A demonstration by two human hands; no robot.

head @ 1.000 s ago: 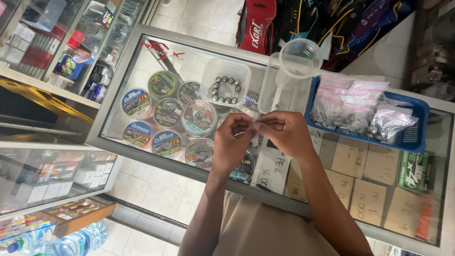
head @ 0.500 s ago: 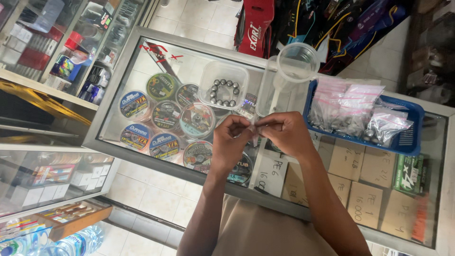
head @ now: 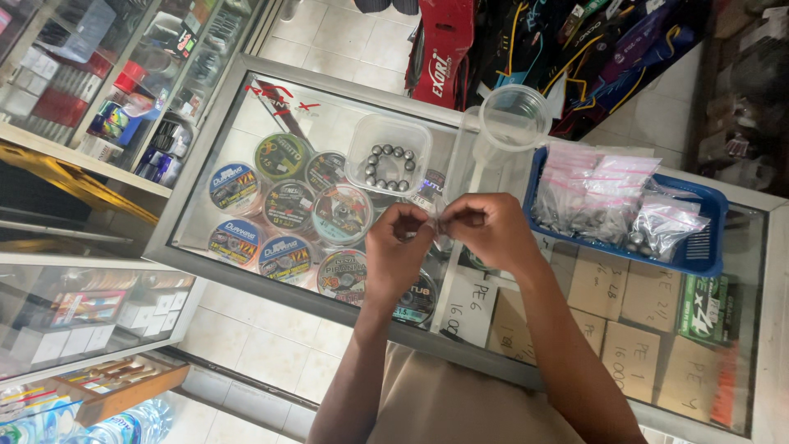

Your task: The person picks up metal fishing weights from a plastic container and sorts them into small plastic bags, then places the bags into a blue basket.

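Observation:
My left hand (head: 398, 247) and my right hand (head: 490, 230) meet over the glass counter (head: 271, 107), both pinching a small clear plastic bag (head: 436, 222) between their fingertips. The bag is mostly hidden by the fingers. Just beyond my hands sits a square clear plastic tub (head: 388, 154) with several dark metal balls in it. A blue basket (head: 705, 247) full of small clear bags with pink strips lies to the right of my right hand.
A round clear plastic cup (head: 514, 116) stands behind my hands. Several round spools of fishing line (head: 288, 205) show under the glass at left, cardboard boxes (head: 625, 296) under it at right. Another display case (head: 82, 304) stands at left.
My hands stay together on the small bag, with only slight shifts of the fingers. The view has tilted a little.

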